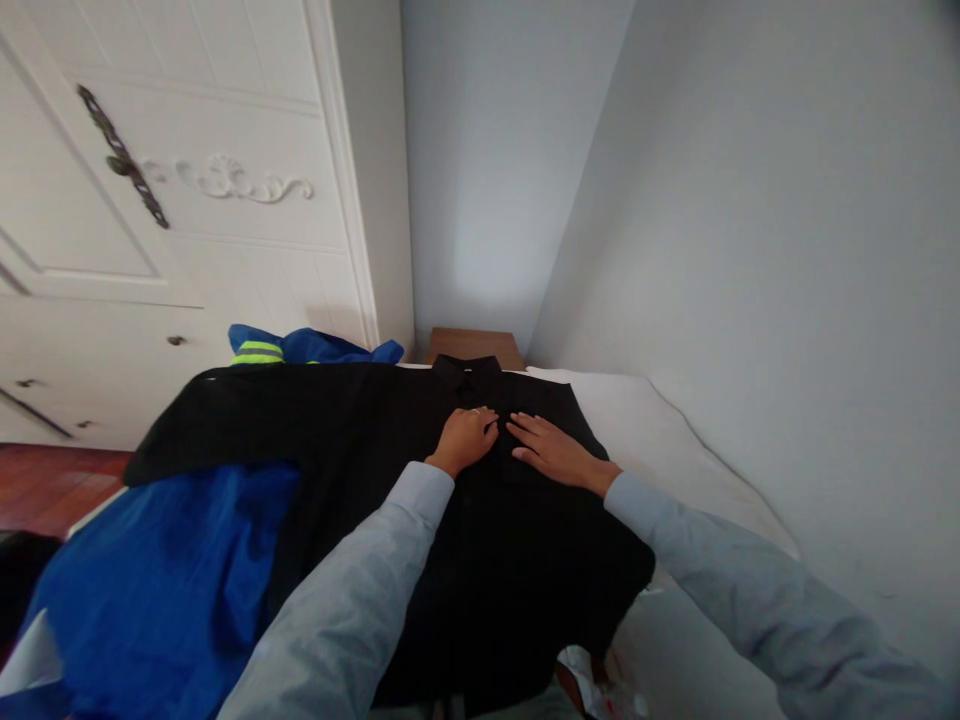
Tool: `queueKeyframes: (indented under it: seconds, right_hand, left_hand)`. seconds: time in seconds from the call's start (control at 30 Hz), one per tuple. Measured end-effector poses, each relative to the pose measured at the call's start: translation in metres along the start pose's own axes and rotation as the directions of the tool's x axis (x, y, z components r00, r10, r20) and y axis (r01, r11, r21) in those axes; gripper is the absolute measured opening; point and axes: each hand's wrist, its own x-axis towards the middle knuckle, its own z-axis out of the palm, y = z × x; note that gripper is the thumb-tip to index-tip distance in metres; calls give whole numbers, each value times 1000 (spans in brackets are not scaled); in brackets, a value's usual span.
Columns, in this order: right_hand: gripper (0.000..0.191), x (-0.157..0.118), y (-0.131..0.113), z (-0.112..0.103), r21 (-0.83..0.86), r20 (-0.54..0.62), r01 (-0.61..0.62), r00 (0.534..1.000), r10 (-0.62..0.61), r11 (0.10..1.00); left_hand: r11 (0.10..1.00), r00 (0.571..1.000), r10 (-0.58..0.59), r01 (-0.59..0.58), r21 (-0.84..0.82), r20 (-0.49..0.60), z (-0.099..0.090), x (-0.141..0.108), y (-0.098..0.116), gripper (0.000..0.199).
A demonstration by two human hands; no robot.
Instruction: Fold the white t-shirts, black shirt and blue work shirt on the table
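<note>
A black collared shirt (465,560) lies spread out over a white-covered surface, its collar at the far side and one sleeve stretched to the left. My left hand (466,438) rests on the upper front just below the collar, its fingers bent together at the fabric; whatever they pinch is too small to make out. Beside it on the right, my right hand (555,452) lies on the shirt's chest with its fingers spread, holding nothing.
Blue cloth (172,570) lies beneath the sleeve at left; a blue garment with a yellow-green band (257,352) is behind it. A white cabinet (225,250) stands at back left, a brown wooden piece (476,345) beyond the collar, a grey wall (787,250) at right.
</note>
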Motion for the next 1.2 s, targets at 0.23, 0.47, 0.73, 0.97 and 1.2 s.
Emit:
queueKeyframes:
  seconds: [0.23, 0.47, 0.73, 0.97, 1.2]
  right_hand:
    - [79, -24, 49, -4, 109, 47, -266, 964, 262, 958]
    - [86, -54, 89, -4, 107, -18, -436, 898, 440, 894]
    - [75, -82, 7, -17, 110, -41, -255, 965, 261, 961]
    - [68, -162, -6, 1, 142, -59, -403, 908, 414, 904]
    - [61, -205, -39, 12, 310, -211, -461, 820, 533, 831]
  left_hand:
    - [1000, 1000, -26, 26, 1, 5, -2, -1, 3, 35]
    - [996, 998, -66, 67, -58, 12, -2, -1, 3, 36]
    - [994, 999, -46, 47, -98, 16, -2, 0, 0, 38]
    - [996, 999, -41, 44, -71, 33, -2, 0, 0, 37]
    - [994, 999, -37, 38, -106, 18, -3, 0, -1, 39]
